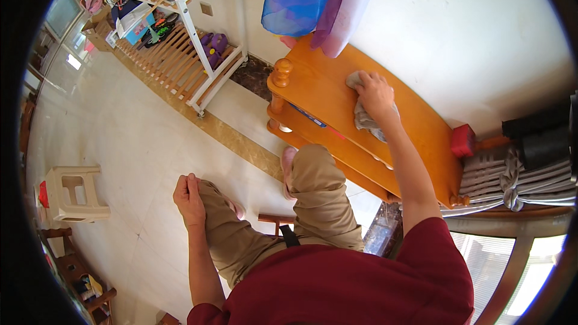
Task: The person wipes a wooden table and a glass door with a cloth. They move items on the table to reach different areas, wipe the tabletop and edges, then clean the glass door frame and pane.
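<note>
My right hand (376, 97) is closed on a crumpled grey cloth (366, 121) and presses it onto the top of a low orange-brown wooden cabinet (415, 144). Part of the cloth spreads out under my wrist, and another bit shows past my fingertips. Beside my left knee, my left hand (189, 200) is curled into a loose fist, with nothing visible in it. I am seated, my knees toward the cabinet's front.
Blue and purple sheer fabric (301, 0) hangs over the cabinet's far end. A red box (462, 141) sits at its right end, next to tied grey curtains (524, 171). A white-framed rack (195, 42) stands far left; a beige plastic stool (75, 195) is on the left floor.
</note>
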Available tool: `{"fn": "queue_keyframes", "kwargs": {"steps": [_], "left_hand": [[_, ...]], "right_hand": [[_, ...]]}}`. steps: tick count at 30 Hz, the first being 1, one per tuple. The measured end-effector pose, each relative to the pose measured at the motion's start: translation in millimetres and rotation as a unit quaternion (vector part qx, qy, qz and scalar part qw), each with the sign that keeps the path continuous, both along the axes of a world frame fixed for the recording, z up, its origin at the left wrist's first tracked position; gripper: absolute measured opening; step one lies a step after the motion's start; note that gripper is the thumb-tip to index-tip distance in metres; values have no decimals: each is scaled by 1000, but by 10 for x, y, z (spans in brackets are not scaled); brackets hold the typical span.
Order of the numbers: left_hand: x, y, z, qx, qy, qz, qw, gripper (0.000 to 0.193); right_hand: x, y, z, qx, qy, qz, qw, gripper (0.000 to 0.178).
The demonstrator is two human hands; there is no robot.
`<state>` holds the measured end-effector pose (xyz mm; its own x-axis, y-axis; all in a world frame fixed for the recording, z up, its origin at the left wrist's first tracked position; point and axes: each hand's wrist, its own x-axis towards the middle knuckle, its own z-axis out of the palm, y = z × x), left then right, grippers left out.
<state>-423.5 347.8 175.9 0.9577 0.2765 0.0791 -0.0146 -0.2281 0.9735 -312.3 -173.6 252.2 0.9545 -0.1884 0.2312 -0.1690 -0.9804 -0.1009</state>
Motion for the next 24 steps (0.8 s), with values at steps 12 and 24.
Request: {"fn": "queue_keyframes", "kwargs": {"steps": [12,24], "left_hand": [[22,31,-12,19,8,16,1000,40],[38,28,20,5,9,2,1000,40]], "right_hand": [[799,258,-146,-52,-28,65,996,30],[686,28,-108,-69,-6,9,998,29]]}}
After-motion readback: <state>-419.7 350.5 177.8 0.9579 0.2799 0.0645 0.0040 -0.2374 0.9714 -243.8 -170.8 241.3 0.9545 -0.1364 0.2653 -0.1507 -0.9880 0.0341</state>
